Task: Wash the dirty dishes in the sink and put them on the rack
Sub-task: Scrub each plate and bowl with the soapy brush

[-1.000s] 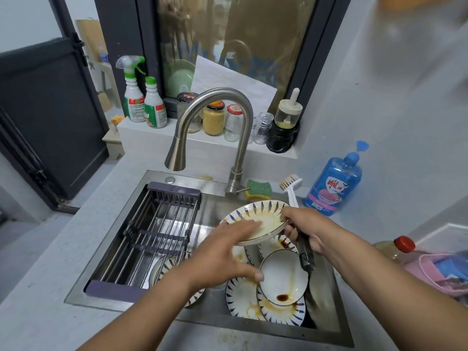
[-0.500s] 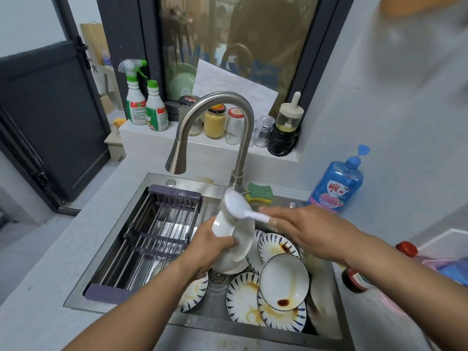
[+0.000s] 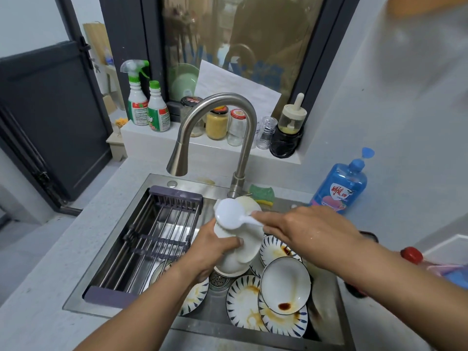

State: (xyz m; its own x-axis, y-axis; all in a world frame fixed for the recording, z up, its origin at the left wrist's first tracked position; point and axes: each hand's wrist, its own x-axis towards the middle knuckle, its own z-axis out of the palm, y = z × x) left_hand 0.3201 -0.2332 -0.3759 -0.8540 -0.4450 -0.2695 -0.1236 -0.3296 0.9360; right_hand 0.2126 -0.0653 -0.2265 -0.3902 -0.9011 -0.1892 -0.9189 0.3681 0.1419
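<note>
Plate upright, left hand fingers clasped round it — right hand fingers gripping brush against it

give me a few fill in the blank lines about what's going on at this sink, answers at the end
1. The left hand holds a dish on edge over the sink, and the right hand holds a white ____ against it.
2. The rack sits in the ____ part of the sink.
3. The soap bottle on the counter is ____ in colour.
Missing words: brush; left; blue.
</note>
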